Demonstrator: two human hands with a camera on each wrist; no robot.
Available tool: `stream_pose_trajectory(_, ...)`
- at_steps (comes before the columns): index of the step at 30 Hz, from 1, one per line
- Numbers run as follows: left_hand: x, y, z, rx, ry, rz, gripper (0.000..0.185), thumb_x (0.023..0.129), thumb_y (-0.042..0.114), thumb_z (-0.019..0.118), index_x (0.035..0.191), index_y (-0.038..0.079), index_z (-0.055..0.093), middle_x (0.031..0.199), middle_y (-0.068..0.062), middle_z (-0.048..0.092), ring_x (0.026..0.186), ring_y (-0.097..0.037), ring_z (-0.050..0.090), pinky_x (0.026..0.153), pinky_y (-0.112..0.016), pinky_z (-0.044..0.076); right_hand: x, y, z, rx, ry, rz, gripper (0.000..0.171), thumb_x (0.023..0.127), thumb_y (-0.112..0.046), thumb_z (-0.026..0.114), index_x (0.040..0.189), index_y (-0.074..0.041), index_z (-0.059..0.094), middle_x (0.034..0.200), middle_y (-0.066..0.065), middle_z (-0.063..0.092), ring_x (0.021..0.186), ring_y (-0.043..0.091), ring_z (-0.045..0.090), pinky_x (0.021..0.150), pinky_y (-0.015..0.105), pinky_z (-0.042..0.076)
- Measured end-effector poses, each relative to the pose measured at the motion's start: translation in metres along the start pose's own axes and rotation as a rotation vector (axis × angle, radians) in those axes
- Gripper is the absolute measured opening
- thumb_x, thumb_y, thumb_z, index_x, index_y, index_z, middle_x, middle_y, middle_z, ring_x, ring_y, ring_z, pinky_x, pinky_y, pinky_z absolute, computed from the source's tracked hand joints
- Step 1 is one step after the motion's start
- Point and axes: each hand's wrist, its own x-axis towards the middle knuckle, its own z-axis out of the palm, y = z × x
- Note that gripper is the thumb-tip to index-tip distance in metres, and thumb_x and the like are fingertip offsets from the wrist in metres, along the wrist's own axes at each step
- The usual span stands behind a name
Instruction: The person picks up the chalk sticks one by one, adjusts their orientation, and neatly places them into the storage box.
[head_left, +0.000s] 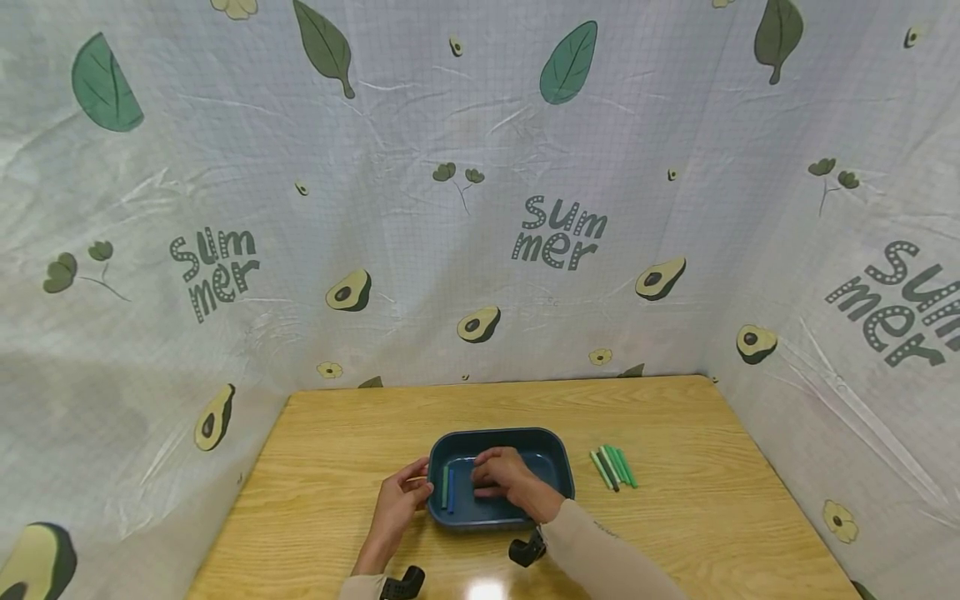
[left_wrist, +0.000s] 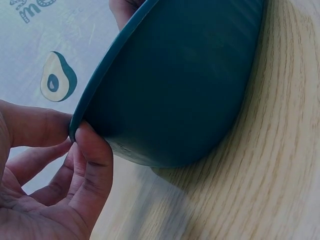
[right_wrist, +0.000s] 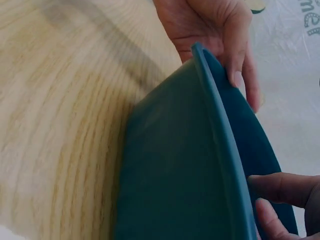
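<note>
A pale patterned sheet [head_left: 420, 125] hangs behind and along both sides of the wooden desk [head_left: 337, 450]. On the desk stands a dark blue tray [head_left: 495, 512]; a green stick [head_left: 445, 487] and a blue stick [head_left: 452, 492] lie side by side near its left end. The left hand [head_left: 399, 498] pinches the rim there. The right hand [head_left: 512, 475] reaches inside, fingers bent; whether they grip anything I cannot tell. More sticks [head_left: 618, 467] lie right of the tray.

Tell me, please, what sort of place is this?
Probably a small screened-off recording corner: printed sheeting hangs behind and beside a wooden table, and the person wears black wrist devices.
</note>
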Motion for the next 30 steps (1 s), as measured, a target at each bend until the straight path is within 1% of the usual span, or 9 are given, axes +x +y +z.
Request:
stream_pose_trajectory(5, -0.002, 0.001, 0.000, -0.007, -0.007, 0.005, 0.048, 0.090, -0.004, 0.060, 0.137, -0.005, 0.052, 0.123, -0.025, 0.056, 0.089, -0.011, 0.058, 0.067, -0.028, 0.054, -0.007, -0.007, -0.008, 0.018, -0.019, -0.058, 0.032, 0.081, 0.004, 0.065, 0.112, 0.008, 0.058, 0.088, 0.008, 0.064, 0.077, 0.018, 0.064, 0.075, 0.044, 0.060)
stream_pose_trajectory(11, -0.002, 0.002, 0.000, -0.007, -0.005, 0.008, 0.048, 0.090, -0.004, 0.060, 0.137, -0.004, 0.052, 0.123, -0.025, 0.055, 0.089, -0.010, 0.058, 0.066, -0.027, 0.054, -0.015, -0.016, -0.023, 0.054, -0.054, -0.142, 0.040, 0.085, -0.004, 0.067, 0.121, 0.010, 0.054, 0.097, 0.010, 0.064, 0.086, 0.021, 0.066, 0.084, 0.045, 0.058)
stream_pose_trajectory(14, -0.002, 0.001, 0.000, -0.006, -0.007, 0.013, 0.048, 0.090, -0.004, 0.060, 0.138, -0.004, 0.052, 0.124, -0.025, 0.055, 0.090, -0.011, 0.058, 0.067, -0.027, 0.054, -0.020, -0.020, -0.032, 0.078, -0.060, -0.168, 0.040, 0.088, -0.007, 0.066, 0.122, 0.009, 0.053, 0.102, 0.013, 0.064, 0.092, 0.023, 0.067, 0.087, 0.045, 0.057)
stream_pose_trajectory(17, -0.001, 0.001, 0.000, -0.007, -0.004, 0.006, 0.048, 0.090, -0.004, 0.060, 0.138, -0.003, 0.053, 0.124, -0.024, 0.055, 0.090, -0.011, 0.058, 0.067, -0.027, 0.054, -0.025, -0.023, -0.041, 0.112, -0.054, -0.184, 0.037, 0.091, -0.008, 0.065, 0.122, 0.008, 0.053, 0.103, 0.013, 0.065, 0.092, 0.022, 0.067, 0.090, 0.046, 0.056)
stream_pose_trajectory(21, -0.002, 0.000, 0.000, -0.006, -0.003, 0.003, 0.048, 0.090, -0.004, 0.060, 0.137, -0.003, 0.053, 0.123, -0.023, 0.056, 0.090, -0.012, 0.058, 0.067, -0.027, 0.055, -0.031, -0.028, -0.051, 0.146, -0.013, -0.204, 0.035, 0.091, -0.007, 0.066, 0.120, 0.007, 0.054, 0.102, 0.014, 0.067, 0.087, 0.017, 0.066, 0.089, 0.046, 0.056)
stream_pose_trajectory(24, -0.002, 0.001, -0.001, -0.008, -0.008, 0.008, 0.049, 0.090, -0.004, 0.061, 0.137, -0.004, 0.052, 0.123, -0.024, 0.055, 0.090, -0.012, 0.058, 0.067, -0.028, 0.054, -0.035, -0.032, -0.058, 0.138, 0.029, -0.228, 0.034, 0.090, -0.006, 0.066, 0.119, 0.008, 0.055, 0.102, 0.015, 0.067, 0.086, 0.017, 0.066, 0.087, 0.044, 0.057)
stream_pose_trajectory(30, -0.002, 0.001, 0.000, -0.014, -0.004, 0.009, 0.048, 0.090, -0.004, 0.061, 0.137, -0.003, 0.053, 0.123, -0.023, 0.055, 0.090, -0.011, 0.058, 0.066, -0.027, 0.054, -0.043, -0.040, -0.074, 0.108, 0.102, -0.253, 0.029, 0.089, -0.004, 0.067, 0.116, 0.004, 0.059, 0.102, 0.017, 0.066, 0.088, 0.021, 0.067, 0.084, 0.040, 0.058)
